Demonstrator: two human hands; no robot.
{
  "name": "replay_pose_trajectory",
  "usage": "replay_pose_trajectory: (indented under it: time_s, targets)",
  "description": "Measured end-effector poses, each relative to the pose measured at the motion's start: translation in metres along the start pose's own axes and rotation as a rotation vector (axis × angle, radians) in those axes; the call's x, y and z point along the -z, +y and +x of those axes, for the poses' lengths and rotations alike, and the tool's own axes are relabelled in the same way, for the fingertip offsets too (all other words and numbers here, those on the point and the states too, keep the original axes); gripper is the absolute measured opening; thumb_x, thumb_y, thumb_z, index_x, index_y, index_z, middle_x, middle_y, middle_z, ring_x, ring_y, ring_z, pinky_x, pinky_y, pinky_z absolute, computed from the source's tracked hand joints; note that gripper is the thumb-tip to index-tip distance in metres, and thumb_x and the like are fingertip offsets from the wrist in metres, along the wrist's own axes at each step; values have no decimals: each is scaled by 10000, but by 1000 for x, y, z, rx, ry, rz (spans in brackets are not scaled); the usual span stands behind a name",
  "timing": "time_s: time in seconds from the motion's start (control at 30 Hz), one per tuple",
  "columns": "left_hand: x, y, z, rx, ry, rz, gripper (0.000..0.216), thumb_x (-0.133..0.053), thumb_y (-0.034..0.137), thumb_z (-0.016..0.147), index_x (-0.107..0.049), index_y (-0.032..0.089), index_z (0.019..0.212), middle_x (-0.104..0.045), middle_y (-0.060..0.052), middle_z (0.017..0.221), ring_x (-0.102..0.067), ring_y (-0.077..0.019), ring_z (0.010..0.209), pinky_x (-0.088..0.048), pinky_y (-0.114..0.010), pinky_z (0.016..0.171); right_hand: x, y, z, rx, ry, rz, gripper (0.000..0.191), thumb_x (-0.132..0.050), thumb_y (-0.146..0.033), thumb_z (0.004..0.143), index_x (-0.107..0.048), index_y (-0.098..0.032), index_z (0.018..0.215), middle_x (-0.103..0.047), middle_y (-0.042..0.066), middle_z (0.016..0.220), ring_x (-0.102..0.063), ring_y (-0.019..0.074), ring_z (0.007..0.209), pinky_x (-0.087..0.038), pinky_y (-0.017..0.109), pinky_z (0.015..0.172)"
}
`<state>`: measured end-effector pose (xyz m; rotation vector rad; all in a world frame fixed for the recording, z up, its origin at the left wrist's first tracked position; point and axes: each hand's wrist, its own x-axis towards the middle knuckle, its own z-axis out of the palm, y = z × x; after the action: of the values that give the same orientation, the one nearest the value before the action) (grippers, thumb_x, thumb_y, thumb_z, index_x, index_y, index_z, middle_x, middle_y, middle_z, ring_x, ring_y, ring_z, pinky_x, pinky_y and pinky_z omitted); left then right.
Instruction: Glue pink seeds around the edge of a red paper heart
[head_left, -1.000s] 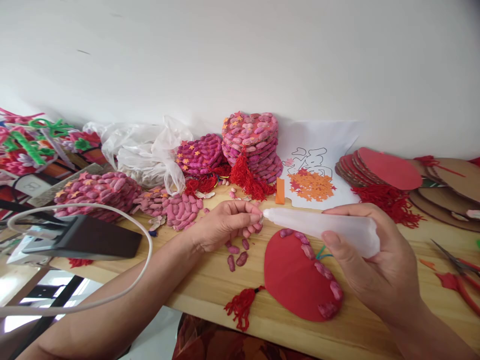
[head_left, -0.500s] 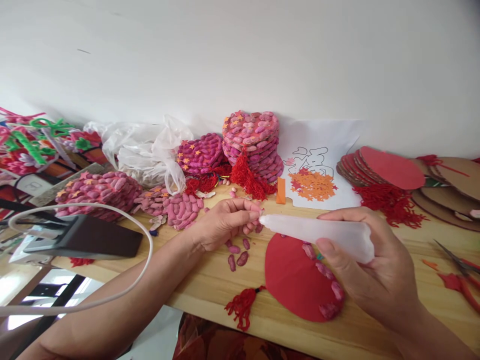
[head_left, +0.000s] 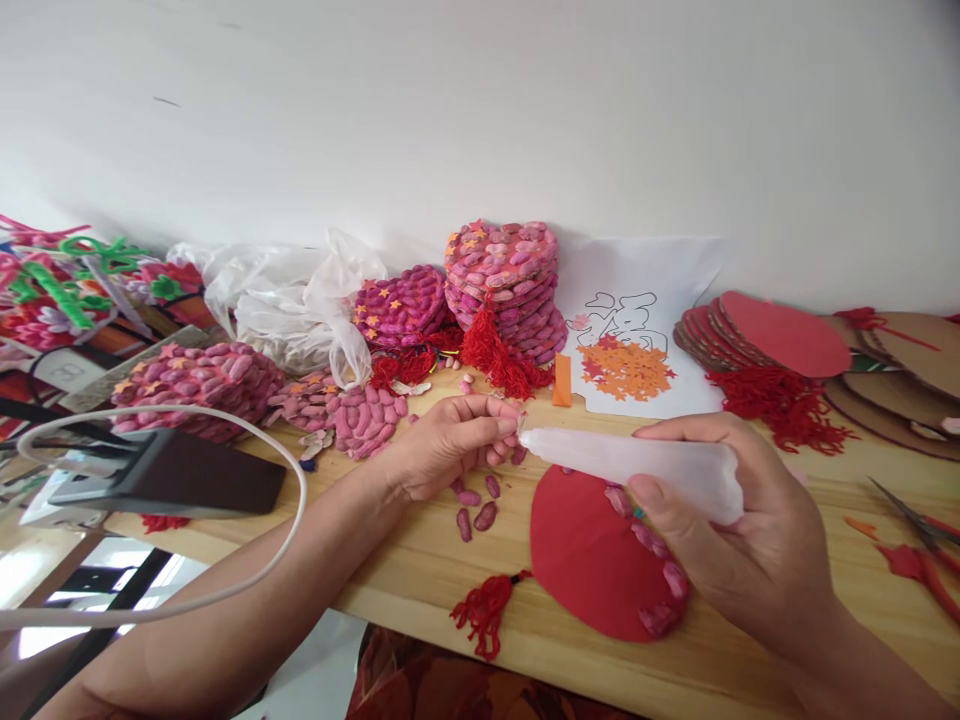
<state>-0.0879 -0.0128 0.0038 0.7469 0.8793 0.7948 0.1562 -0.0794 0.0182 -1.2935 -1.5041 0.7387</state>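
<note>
My left hand (head_left: 469, 445) is closed in a pinch on a pink peanut shell (head_left: 523, 424), mostly hidden by the fingertips. My right hand (head_left: 750, 530) grips a translucent white glue bottle (head_left: 637, 465), tilted on its side, its nozzle tip against or very close to the shell. Below the bottle lies a red disc (head_left: 592, 570) with several pink shells (head_left: 649, 540) along its right edge and a red tassel (head_left: 484, 612) at its lower left. Loose peanut shells (head_left: 486, 516) lie on the table under my left hand.
Behind stand a stack of shell-covered discs (head_left: 502, 290), a plastic bag (head_left: 292, 300) and paper with orange stars (head_left: 626, 370). Bare red discs (head_left: 787, 335) are piled right, near scissors (head_left: 926, 545). A black box (head_left: 195, 475) and white cable (head_left: 296, 540) are left.
My right hand and the glue bottle have shifted very slightly; the nozzle stays at the shell in my left hand. The things on the table have not moved.
</note>
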Motion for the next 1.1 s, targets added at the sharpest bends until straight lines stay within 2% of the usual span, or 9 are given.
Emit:
replay_pose_trajectory:
  time_s: [0.3, 0.53, 0.67, 0.8, 0.9, 1.0, 1.1]
  targets:
    - [-2, 2, -2, 12, -1, -2, 353, -949, 320, 689, -680, 121, 802, -634, 9, 616, -553, -62, 540, -468, -142, 513, -1, 0, 1, 37, 13, 76, 257, -784, -447, 845, -658, -318, 1029, -670, 13, 772, -547, 174, 502, -416, 323, 451]
    - [0, 1, -1, 3, 9, -12, 375, -968, 321, 661, -691, 115, 809, -644, 6, 619, -560, -60, 544, -478, -142, 532, 0, 1, 1, 29, 3, 12, 267, -777, -457, 845, -649, -318, 1034, -667, -1, 737, -546, 174, 499, -424, 325, 466]
    - [0, 0, 0, -2, 8, -17, 376, -972, 320, 653, -691, 118, 800, -654, 4, 634, -558, -56, 541, -470, -142, 533, -1, 2, 2, 62, 25, 31, 239, -768, -434, 856, -640, -318, 1022, -673, 4, 752, -557, 178, 510, -427, 317, 447]
    - [0, 0, 0, -3, 0, -21, 367, -969, 315, 656, -696, 116, 799, -644, 6, 618, -560, -58, 542, -468, -146, 544, -1, 4, 2, 97, -13, 20, 250, -780, -423, 852, -653, -313, 1037, -679, 1, 737, -567, 175, 501, -440, 308, 440]
    - [0, 0, 1, -19, -3, -37, 369, -972, 298, 645, -703, 106, 809, -665, -6, 659, -570, -55, 554, -469, -146, 555, 0, 5, 3, 70, 3, -9, 262, -795, -442, 838, -664, -305, 1020, -670, 1, 725, -545, 165, 505, -430, 300, 451]
    - [1, 0, 1, -26, 8, -39, 363, -967, 292, 647, -701, 104, 808, -671, -12, 672, -571, -56, 557, -473, -152, 559, 1, 9, 9, 8, 18, 105, 246, -810, -421, 841, -666, -293, 994, -640, -12, 684, -532, 150, 513, -420, 276, 462]
    - [2, 2, 0, -42, 21, -36, 369, -963, 311, 651, -698, 105, 804, -676, -17, 676, -568, -53, 558, -490, -150, 568, 2, 16, 21, -145, 44, 369, 253, -797, -463, 856, -654, -265, 918, -569, -33, 613, -509, 129, 522, -429, 255, 496]
